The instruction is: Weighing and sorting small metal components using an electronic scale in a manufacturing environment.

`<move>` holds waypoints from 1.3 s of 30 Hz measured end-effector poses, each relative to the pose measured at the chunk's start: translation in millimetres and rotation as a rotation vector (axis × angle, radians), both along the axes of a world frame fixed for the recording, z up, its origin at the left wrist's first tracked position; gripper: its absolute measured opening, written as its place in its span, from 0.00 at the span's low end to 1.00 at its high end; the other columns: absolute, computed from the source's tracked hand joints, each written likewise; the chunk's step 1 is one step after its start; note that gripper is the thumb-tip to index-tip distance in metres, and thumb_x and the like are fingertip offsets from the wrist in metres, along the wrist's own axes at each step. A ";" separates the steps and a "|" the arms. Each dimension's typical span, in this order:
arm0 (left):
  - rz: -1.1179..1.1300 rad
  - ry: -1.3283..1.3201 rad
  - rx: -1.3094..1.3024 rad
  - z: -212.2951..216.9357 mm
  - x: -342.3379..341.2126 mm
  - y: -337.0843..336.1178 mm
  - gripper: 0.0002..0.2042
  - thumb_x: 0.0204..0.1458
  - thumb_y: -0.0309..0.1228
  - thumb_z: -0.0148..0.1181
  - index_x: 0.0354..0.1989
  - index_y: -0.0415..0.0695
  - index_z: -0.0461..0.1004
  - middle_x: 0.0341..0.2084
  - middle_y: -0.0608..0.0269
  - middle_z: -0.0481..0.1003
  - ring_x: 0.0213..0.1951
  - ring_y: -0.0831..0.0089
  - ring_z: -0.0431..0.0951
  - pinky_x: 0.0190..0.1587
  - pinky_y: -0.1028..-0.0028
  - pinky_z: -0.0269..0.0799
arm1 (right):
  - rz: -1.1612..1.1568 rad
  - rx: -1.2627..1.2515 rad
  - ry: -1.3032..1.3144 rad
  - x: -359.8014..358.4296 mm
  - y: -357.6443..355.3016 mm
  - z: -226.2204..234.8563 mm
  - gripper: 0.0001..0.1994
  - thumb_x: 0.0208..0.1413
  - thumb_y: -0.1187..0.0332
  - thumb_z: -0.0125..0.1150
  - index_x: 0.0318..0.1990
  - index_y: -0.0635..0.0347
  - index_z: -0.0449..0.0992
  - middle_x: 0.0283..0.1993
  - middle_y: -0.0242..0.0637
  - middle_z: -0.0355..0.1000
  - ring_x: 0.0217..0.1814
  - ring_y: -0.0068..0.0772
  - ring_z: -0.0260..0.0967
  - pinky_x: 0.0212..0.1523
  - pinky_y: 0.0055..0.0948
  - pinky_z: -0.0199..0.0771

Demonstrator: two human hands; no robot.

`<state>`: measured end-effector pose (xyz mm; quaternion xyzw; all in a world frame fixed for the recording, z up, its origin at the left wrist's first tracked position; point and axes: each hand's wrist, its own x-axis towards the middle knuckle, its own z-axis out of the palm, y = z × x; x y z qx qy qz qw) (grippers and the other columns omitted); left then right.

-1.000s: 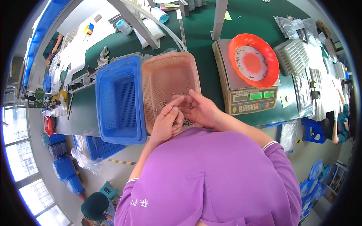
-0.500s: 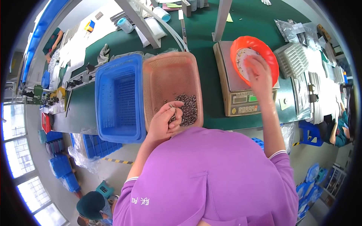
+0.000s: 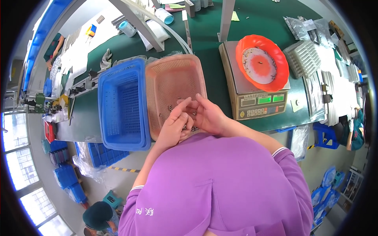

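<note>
The small dark parts (image 3: 188,125) lie pinched and cupped between both hands at the near edge of the pink basket (image 3: 173,78), a few more scattered on its mesh floor; they look tiny, hard and light, likely to roll or slip away, so best gathered in a cupped palm or pinched between fingertips; the left hand (image 3: 173,128) has its fingers curled around some of them, and the right hand (image 3: 206,116) is half open, its fingers bent toward the left and touching the same cluster; just beside the pink basket, on its left and touching it, stands a blue basket (image 3: 122,104); to the right a weighing scale (image 3: 256,92) carries an orange dish (image 3: 263,65) with more small parts in it; all rest on the green worktop (image 3: 204,31); the basket's near wall and the person's own purple sleeves crowd the hands.
</note>
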<state>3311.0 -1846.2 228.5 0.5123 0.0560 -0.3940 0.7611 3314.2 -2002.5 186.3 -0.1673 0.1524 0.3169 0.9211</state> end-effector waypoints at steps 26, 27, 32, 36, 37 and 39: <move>0.028 0.031 -0.124 -9.4 -0.9 -9.5 0.12 0.61 0.32 0.38 0.50 0.43 0.64 0.21 0.68 0.62 0.16 0.85 0.56 0.16 0.86 0.50 | 0.016 0.053 -0.121 -8.9 -2.8 -1.1 0.25 0.63 0.55 0.29 0.56 0.66 0.60 0.54 0.43 0.62 0.56 0.38 0.60 0.57 0.38 0.60; 0.026 0.031 -0.124 -7.8 -1.5 -9.5 0.12 0.61 0.32 0.38 0.50 0.43 0.64 0.21 0.68 0.62 0.16 0.85 0.56 0.16 0.86 0.50 | -0.014 0.034 -0.096 -10.9 -4.0 0.4 0.26 0.63 0.55 0.26 0.56 0.67 0.60 0.55 0.43 0.61 0.58 0.38 0.58 0.57 0.40 0.59; 0.131 0.145 -0.183 -7.3 1.9 -2.0 0.15 0.61 0.36 0.36 0.51 0.43 0.62 0.24 0.67 0.63 0.16 0.84 0.54 0.15 0.86 0.49 | -0.087 -0.105 -0.095 -4.1 -19.7 -2.6 0.18 0.61 0.70 0.36 0.57 0.68 0.59 0.55 0.45 0.62 0.58 0.38 0.60 0.59 0.37 0.60; 0.218 0.384 -0.250 -13.3 8.9 12.8 0.14 0.58 0.30 0.38 0.52 0.41 0.59 0.28 0.67 0.63 0.18 0.84 0.55 0.18 0.85 0.50 | -0.310 -0.540 -0.291 20.2 -84.6 9.7 0.19 0.49 0.79 0.49 0.51 0.63 0.66 0.41 0.36 0.70 0.47 0.30 0.67 0.52 0.30 0.67; 0.227 0.384 -0.252 -13.2 8.6 14.7 0.14 0.58 0.30 0.38 0.52 0.41 0.59 0.28 0.67 0.63 0.18 0.84 0.55 0.18 0.85 0.50 | -0.388 -0.766 -0.425 23.7 -106.1 16.9 0.17 0.49 0.79 0.51 0.49 0.64 0.68 0.41 0.35 0.70 0.47 0.27 0.67 0.50 0.27 0.68; 0.146 0.272 -0.210 -12.3 7.7 16.5 0.14 0.56 0.27 0.39 0.51 0.41 0.59 0.29 0.67 0.63 0.20 0.84 0.56 0.19 0.84 0.51 | -0.558 -1.185 -0.538 33.3 -148.8 20.1 0.16 0.48 0.76 0.53 0.47 0.62 0.70 0.43 0.38 0.70 0.48 0.34 0.67 0.51 0.30 0.67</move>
